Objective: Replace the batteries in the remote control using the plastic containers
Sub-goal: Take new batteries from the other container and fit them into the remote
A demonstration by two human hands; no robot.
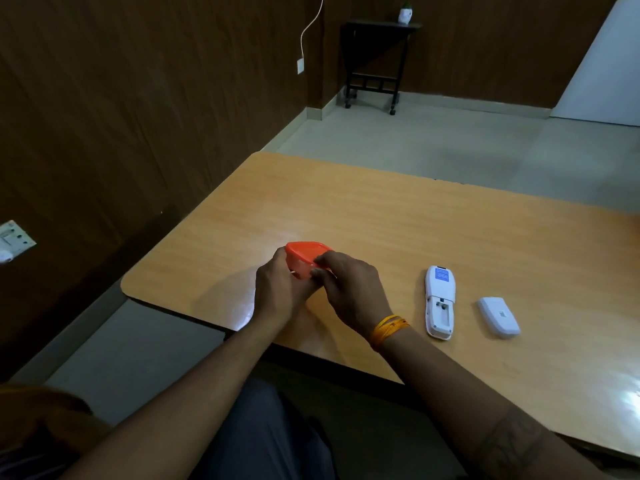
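Both hands gripped the orange plastic container above the desk: the left hand curled round its near side, the right hand pinching its rim. Right of the container, the white remote control lay face down, battery bay open, its cover just beyond.

Dark wood panelling covers the walls, with a pale tiled floor below. A light wooden desk with rounded corners fills the foreground, glare on its near edge. In the far corner stands a small black table on castors carrying a white pot. A white cable hangs to a wall socket; a switch plate sits at left.
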